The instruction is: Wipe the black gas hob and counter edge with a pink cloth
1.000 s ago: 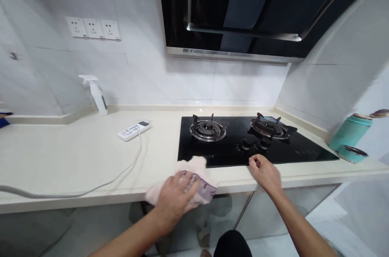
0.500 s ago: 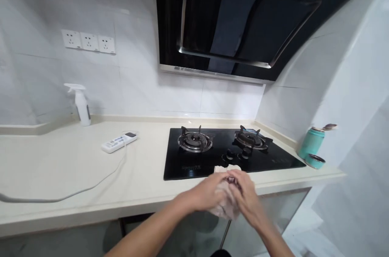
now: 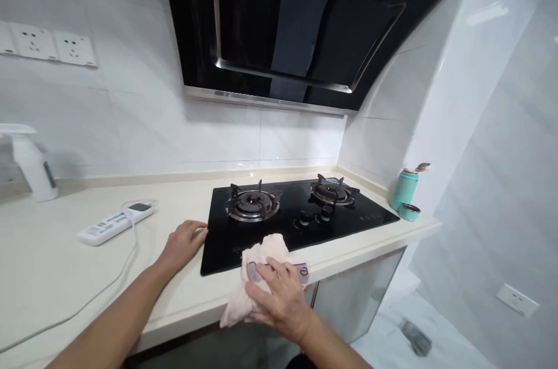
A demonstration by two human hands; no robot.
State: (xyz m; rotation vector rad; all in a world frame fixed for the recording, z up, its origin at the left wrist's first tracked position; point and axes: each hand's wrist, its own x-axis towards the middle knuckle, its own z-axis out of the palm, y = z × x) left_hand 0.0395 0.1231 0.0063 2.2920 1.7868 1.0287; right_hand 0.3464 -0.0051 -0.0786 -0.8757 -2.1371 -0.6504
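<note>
My right hand (image 3: 279, 293) grips a pale pink cloth (image 3: 268, 247) with a purple pattern. Part of the cloth lies over the front edge of the black gas hob (image 3: 279, 226), and a loose end hangs past the counter's edge. My left hand (image 3: 185, 241) rests on the counter with nothing in it, its fingertips touching the hob's left edge. On the hob are a left burner (image 3: 253, 204), a right burner (image 3: 333, 192) and two black knobs (image 3: 314, 215).
A black range hood (image 3: 261, 26) hangs low over the hob. To the left are a white remote control (image 3: 114, 224) with a grey cable (image 3: 100, 286) across the counter and a white spray bottle (image 3: 32, 165). A turquoise jar (image 3: 404, 189) and small turquoise bowl (image 3: 408, 212) stand right.
My left hand has let go of the cloth and moved left onto the counter by the hob. The cloth, now in my right hand alone, touches the hob's front edge. The view has shifted right.
</note>
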